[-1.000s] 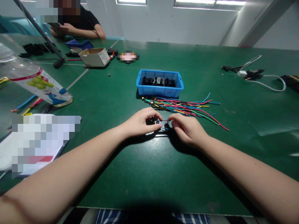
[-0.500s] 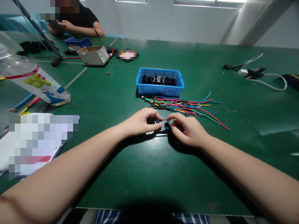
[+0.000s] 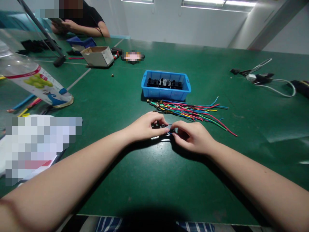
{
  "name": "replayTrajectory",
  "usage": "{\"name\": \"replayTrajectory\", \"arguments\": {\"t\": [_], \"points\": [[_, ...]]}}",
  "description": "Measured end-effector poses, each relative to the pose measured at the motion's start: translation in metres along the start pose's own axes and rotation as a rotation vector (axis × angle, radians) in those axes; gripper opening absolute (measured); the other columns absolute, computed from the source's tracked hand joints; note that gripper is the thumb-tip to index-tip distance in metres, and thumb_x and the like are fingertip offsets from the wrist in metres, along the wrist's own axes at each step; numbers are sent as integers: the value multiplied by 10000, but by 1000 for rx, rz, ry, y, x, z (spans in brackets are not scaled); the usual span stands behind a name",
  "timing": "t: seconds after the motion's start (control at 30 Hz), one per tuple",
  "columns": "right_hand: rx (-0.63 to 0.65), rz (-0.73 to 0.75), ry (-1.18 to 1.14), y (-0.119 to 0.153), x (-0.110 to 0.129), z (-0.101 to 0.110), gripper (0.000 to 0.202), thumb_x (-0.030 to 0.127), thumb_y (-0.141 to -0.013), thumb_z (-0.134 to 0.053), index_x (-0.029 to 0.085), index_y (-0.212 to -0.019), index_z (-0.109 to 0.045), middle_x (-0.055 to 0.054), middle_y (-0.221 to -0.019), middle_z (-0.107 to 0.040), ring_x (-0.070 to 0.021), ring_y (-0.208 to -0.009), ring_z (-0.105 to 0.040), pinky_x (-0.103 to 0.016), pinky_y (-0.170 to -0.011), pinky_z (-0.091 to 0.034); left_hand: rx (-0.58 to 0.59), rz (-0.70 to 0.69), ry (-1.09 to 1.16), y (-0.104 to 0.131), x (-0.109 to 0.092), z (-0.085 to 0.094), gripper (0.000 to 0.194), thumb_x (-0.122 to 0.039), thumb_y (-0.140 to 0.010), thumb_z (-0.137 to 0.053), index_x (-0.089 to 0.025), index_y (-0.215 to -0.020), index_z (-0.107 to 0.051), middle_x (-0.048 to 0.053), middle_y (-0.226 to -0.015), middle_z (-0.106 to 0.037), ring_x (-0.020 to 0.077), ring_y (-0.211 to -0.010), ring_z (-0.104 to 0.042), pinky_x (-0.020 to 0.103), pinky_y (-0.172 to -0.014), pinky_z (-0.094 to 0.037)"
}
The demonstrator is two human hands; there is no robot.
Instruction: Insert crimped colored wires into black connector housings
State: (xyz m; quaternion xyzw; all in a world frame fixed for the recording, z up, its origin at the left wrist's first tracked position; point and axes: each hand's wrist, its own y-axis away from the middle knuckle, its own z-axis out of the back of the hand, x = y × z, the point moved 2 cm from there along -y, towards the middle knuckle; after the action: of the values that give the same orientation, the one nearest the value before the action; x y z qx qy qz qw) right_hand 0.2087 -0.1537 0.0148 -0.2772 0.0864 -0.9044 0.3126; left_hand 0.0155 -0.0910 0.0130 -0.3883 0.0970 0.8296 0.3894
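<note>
Between my hands a small black and silver part (image 3: pixel 165 140) lies on the green table, mostly covered by my fingers. My left hand (image 3: pixel 151 126) is closed on its left side, thumb in front and fingers behind. At its right side is my right hand (image 3: pixel 190 136), thumb and forefinger curled close together near a small bit of blue; what they pinch is too small to make out. Just behind lies a bundle of coloured wires (image 3: pixel 185 109). A blue bin (image 3: pixel 166 94) with black parts (image 3: pixel 164 83) stands beyond the wires.
At the left are a leaning bottle (image 3: pixel 38 80), papers (image 3: pixel 36 145) and thick cables (image 3: pixel 24 104). Farther back are an open carton (image 3: pixel 98 57), a metal pole (image 3: pixel 41 30) and a person (image 3: pixel 91 22) seated across the table. White cable loops (image 3: pixel 277 82) lie at the right.
My right hand has shifted slightly left over the part, its fingertips now nearer my left hand. My left hand stays in place. The view has shifted slightly.
</note>
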Motion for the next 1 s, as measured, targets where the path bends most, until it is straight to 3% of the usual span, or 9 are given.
{"name": "replayTrajectory", "arguments": {"t": [0.77,1.0], "points": [[85,-45,-12,0,-1,0,199,280,-893,-527,187,-1060,-586,-6,-760,-661,-119,-600,-565,-236,-586,-378,19,-2,9,0,2,1,249,-413,-867,-616,-190,-942,-698,14,-878,-673,176,-850,-583,295,-744,-423],[98,-106,-9,-1,0,0,279,322,-898,-538,198,-1145,-575,28,-668,-626,-110,-521,-501,-237,-558,-341,21,-1,41,0,-1,2,250,-416,-873,-589,-191,-920,-688,18,-881,-685,171,-833,-594,294,-743,-440]]}}
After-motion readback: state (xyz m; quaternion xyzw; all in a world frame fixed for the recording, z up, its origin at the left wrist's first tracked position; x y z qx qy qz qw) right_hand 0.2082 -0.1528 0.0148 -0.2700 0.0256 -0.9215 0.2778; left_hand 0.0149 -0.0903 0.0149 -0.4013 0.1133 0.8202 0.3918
